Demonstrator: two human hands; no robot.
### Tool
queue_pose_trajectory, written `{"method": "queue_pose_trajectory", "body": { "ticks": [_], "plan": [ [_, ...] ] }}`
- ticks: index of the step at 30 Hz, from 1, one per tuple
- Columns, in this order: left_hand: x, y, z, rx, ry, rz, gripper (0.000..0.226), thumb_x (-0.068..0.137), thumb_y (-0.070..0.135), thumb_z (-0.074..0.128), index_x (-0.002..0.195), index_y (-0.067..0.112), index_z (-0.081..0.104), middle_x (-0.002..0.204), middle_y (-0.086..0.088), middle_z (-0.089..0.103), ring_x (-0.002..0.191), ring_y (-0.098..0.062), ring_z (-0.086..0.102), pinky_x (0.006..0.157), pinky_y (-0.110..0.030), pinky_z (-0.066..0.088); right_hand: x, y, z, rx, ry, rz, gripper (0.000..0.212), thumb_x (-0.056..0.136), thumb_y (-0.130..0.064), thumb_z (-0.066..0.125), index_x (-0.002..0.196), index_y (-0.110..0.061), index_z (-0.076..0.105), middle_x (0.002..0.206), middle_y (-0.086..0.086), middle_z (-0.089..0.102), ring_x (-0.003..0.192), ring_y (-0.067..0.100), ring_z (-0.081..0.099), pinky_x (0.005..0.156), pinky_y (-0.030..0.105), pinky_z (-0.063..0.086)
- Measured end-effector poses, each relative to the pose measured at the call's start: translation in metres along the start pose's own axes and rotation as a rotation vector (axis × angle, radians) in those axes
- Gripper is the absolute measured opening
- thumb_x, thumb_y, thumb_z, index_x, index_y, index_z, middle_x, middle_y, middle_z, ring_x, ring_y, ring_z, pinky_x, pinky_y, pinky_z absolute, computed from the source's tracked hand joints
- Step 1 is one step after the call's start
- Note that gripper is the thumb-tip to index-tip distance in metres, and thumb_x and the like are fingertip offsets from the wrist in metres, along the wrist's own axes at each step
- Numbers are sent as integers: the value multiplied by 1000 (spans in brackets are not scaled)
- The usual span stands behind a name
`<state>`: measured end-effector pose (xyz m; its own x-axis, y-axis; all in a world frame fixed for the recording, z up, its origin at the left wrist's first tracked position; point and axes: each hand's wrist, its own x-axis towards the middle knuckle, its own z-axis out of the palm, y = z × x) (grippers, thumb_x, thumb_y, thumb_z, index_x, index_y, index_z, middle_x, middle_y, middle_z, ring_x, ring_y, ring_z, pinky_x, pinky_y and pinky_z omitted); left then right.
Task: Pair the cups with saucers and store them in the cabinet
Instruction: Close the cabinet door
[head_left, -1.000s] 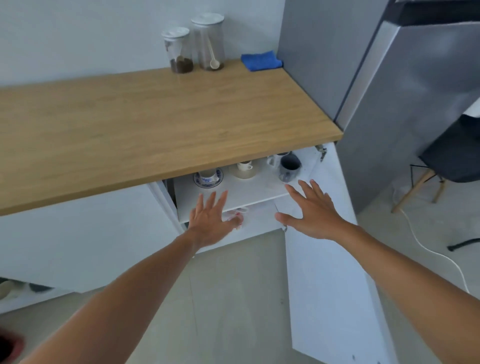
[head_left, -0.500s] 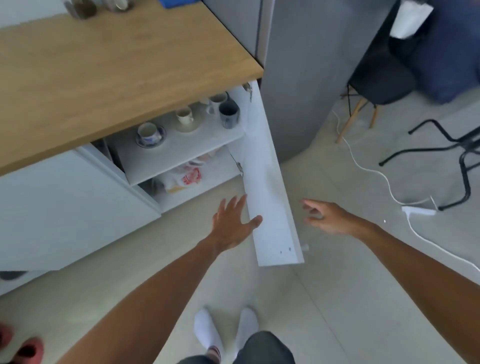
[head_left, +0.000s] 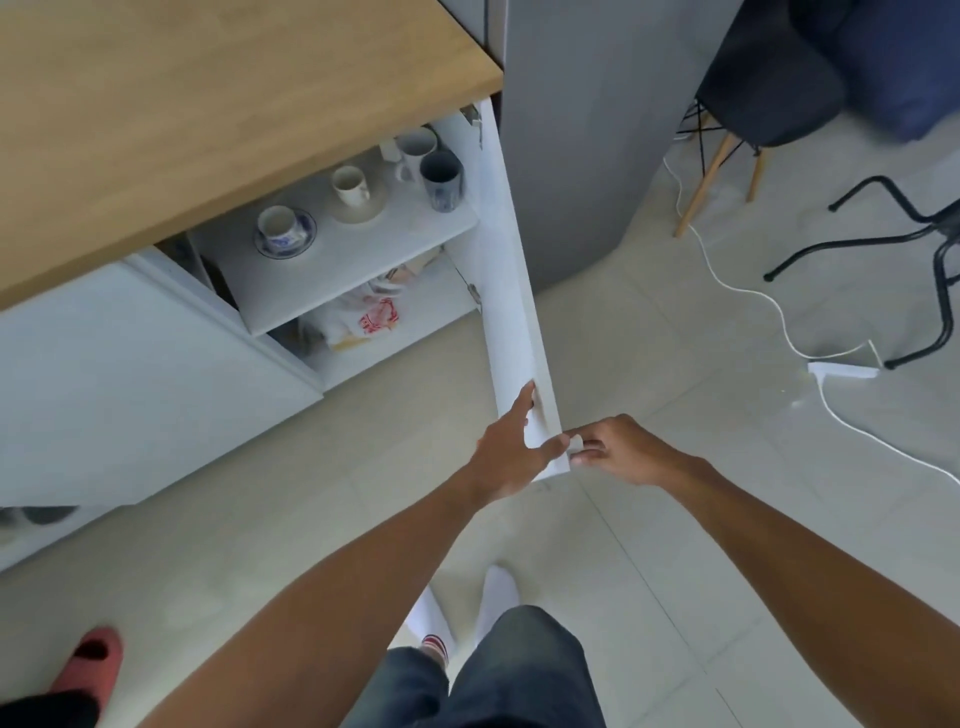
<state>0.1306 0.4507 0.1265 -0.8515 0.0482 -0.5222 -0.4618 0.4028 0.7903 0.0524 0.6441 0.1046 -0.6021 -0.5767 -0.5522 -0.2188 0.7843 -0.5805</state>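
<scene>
The white cabinet door (head_left: 511, 291) stands wide open under the wooden counter (head_left: 208, 104). On the cabinet shelf (head_left: 322, 275) a blue-patterned cup sits on its matching saucer (head_left: 284, 231), a cream cup on a beige saucer (head_left: 356, 191), and a white mug (head_left: 415, 148) and a dark mug (head_left: 442, 179) stand at the right. My left hand (head_left: 511, 447) lies flat against the inner face of the door near its free end. My right hand (head_left: 615, 449) pinches the small knob on the door's outer side.
A plastic bag (head_left: 363, 319) lies on the lower shelf. A grey fridge (head_left: 582, 130) stands right of the door. A white cable and power strip (head_left: 841, 370) lie on the tiled floor, with chairs (head_left: 769, 78) behind. A red slipper (head_left: 88, 662) sits at bottom left.
I stepped back and the view tilted down. Both hands left the shelf and came to the end of the open door, the left onto its inner face, the right onto the knob.
</scene>
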Motion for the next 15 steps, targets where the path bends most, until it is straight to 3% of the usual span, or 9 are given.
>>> {"method": "queue_pose_trajectory", "body": {
  "ticks": [2, 3, 5, 7, 9, 11, 15],
  "plan": [
    [-8, -9, -12, -62, 5, 0, 87, 90, 49, 65, 157, 36, 12, 158, 7, 37, 139, -17, 43, 114, -38, 37, 5, -14, 8, 8, 6, -62, 53, 92, -13, 70, 79, -64, 66, 53, -40, 52, 58, -17, 53, 59, 3, 38],
    [-13, -16, -20, -84, 7, -5, 84, 89, 49, 66, 156, 37, 17, 156, 7, 40, 136, -15, 47, 113, -37, 39, 9, -22, 15, 18, 5, -92, 62, 91, -12, 71, 66, -69, 59, 53, -41, 52, 57, -18, 53, 59, 3, 38],
    [-23, -30, -40, -124, 9, -26, 75, 89, 49, 67, 152, 38, 28, 151, 9, 46, 130, -12, 52, 109, -33, 43, 20, -37, 31, 31, 15, -122, 57, 89, -13, 73, 57, -57, 57, 56, -40, 55, 60, -20, 55, 58, 5, 38],
    [-37, -47, -62, -157, 37, -54, 60, 89, 47, 67, 144, 38, 43, 145, 10, 52, 123, -6, 57, 101, -24, 46, 32, -58, 49, 36, 29, -150, 35, 89, -17, 73, 66, -42, 65, 68, -30, 65, 69, -16, 61, 64, 10, 42],
    [-51, -65, -87, -183, 91, -78, 51, 91, 44, 66, 139, 37, 50, 139, 10, 58, 117, -4, 60, 94, -16, 46, 47, -82, 66, 60, 19, -189, 7, 91, -20, 71, 84, -18, 74, 87, -7, 75, 85, 0, 69, 77, 28, 53],
    [-65, -82, -111, -203, 160, -111, 55, 91, 46, 65, 142, 30, 50, 134, 9, 62, 116, -4, 61, 96, -18, 47, 64, -109, 83, 70, 36, -231, 16, 92, -22, 70, 92, -6, 72, 92, 10, 75, 92, 20, 72, 84, 40, 54],
    [-86, -117, -160, -215, 336, -165, 45, 93, 51, 60, 133, 30, 60, 112, 16, 71, 97, 3, 61, 87, -19, 45, 103, -167, 116, 133, 98, -244, 17, 90, -19, 73, 100, -6, 74, 95, 15, 74, 94, 25, 72, 88, 45, 54]
  ]
}}
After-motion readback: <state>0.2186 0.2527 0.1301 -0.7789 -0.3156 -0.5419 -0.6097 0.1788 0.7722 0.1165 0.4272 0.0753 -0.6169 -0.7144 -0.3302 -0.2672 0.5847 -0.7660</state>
